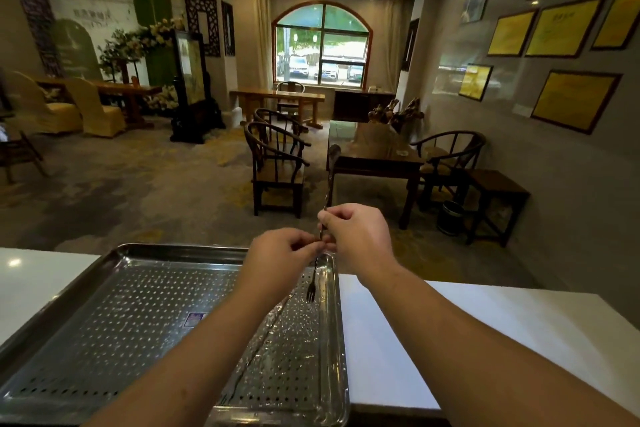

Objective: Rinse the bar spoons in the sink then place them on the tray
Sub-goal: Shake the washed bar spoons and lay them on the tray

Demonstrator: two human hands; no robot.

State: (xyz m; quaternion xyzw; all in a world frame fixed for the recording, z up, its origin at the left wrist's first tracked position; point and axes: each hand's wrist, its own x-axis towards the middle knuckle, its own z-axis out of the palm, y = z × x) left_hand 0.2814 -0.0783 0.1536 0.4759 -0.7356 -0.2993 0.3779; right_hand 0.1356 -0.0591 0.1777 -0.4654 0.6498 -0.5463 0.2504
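A long metal bar spoon (330, 173) stands nearly upright over the far right corner of the perforated steel tray (114, 295). Its bowl points up and its small fork end (311, 293) hangs just above the tray. My right hand (356, 236) pinches the twisted stem near the middle. My left hand (282, 260) pinches the same stem just below it. A second bar spoon (266, 329) lies flat on the tray, partly hidden under my left forearm.
The tray rests on a white counter (450, 329) that continues to the left and right. Beyond the counter's far edge is a carpeted room with wooden chairs (277, 163) and a dark table (374, 149).
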